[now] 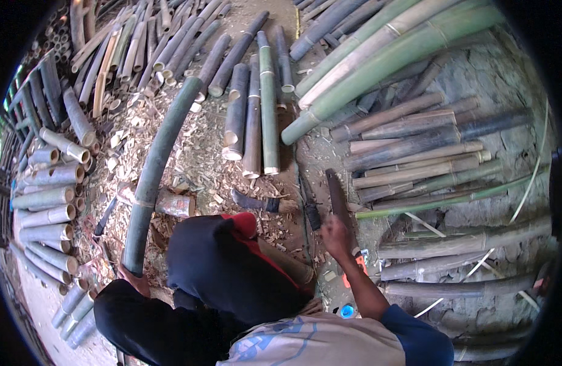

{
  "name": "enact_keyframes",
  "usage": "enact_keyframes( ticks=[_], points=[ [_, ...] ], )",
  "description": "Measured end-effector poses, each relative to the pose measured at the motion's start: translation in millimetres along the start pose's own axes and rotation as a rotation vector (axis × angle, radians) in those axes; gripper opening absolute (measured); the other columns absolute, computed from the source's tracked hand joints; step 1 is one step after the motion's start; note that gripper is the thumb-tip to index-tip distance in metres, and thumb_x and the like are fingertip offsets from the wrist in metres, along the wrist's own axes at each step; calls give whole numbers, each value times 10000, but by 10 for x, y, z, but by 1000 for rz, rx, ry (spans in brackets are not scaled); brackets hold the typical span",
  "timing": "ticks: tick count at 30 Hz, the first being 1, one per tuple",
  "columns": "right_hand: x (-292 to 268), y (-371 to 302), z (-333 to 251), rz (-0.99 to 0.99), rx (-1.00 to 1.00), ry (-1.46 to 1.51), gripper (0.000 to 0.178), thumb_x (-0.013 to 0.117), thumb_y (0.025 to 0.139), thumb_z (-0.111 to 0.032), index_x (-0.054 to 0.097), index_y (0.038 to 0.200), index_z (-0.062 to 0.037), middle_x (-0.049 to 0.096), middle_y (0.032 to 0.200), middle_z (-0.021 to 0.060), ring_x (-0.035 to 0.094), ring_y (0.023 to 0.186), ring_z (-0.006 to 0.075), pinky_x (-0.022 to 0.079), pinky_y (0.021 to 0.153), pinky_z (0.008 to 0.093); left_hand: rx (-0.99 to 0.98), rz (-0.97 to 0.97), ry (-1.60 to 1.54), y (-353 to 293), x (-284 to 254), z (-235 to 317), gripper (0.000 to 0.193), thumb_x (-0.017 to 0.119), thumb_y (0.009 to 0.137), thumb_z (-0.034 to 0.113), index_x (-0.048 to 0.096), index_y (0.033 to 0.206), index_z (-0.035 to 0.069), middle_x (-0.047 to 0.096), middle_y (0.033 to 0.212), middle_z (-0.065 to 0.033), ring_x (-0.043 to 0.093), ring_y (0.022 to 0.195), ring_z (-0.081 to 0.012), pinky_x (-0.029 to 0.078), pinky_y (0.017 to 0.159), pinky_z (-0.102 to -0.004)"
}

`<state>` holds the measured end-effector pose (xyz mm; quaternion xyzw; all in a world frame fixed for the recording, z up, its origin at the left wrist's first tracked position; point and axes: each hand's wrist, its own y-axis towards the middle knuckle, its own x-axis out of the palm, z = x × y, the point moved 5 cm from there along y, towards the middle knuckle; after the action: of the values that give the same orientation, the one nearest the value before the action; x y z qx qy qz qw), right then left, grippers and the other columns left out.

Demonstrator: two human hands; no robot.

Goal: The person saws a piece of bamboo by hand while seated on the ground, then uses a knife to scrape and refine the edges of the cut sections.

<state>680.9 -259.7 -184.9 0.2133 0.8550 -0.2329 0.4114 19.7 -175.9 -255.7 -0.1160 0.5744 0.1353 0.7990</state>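
Note:
A long, dark green bamboo pole (pixel 156 165) leans up and away at the left, across a short log (pixel 174 204). My left hand (pixel 136 282) is closed around its near end; a black-clothed knee partly hides that hand. My right hand (pixel 336 236), fingers curled, is over the blade of a handsaw (pixel 338 195). Whether anything is inside those fingers I cannot make out. The saw's orange handle (pixel 356 270) lies by my forearm. Just left of the right hand is a knife with a black-wrapped handle (pixel 312 215). Further left lies a curved dark blade with a wooden handle (pixel 287 206).
Cut bamboo pieces (pixel 52 195) are stacked along the left. Several poles (pixel 267 110) lie ahead, and thick green ones (pixel 378 67) slant in from the far right. More bamboo (pixel 409 146) covers the right side. Wood chips (pixel 195 134) litter the ground. A blue round object (pixel 347 311) is near my right elbow.

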Motion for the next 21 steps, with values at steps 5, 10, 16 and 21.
enact_keyframes(
  ticks=[5, 10, 16, 21],
  points=[
    [-126, -923, 2229, 223, 237, -544, 365, 655, 936, -250, 616, 1254, -75, 614, 1373, 231, 611, 1248, 438, 496, 1040, 563, -38, -59, -26, 13, 116, -81, 700, 885, 724, 260, 634, 1356, 90, 726, 1164, -203, 723, 1023, -348, 579, 857, -457],
    [-122, -1173, 2152, 165, 515, -419, 689, 800, 826, -127, 489, 1440, -123, 551, 1380, 196, 523, 1371, 399, 508, 1077, 556, -53, -58, 9, 217, -156, -425, 629, 880, 742, 273, 665, 1301, 81, 739, 1110, -192, 730, 973, -328, 581, 825, -437],
    [-316, -1042, 2293, 58, 642, -504, 639, 874, 786, -215, 585, 1354, -163, 596, 1380, 163, 547, 1361, 392, 476, 1094, 561, -69, -101, -19, 244, -167, -672, 547, 874, 763, 288, 702, 1235, 71, 755, 1045, -178, 740, 913, -306, 584, 785, -414],
    [-404, -1083, 2477, 134, 545, -505, 437, 848, 817, -324, 680, 1158, -108, 756, 1161, 148, 731, 1097, 392, 575, 930, 538, -61, -162, -30, 311, -128, -912, 485, 869, 781, 300, 733, 1181, 63, 769, 991, -167, 747, 864, -286, 587, 753, -394]
  ],
)
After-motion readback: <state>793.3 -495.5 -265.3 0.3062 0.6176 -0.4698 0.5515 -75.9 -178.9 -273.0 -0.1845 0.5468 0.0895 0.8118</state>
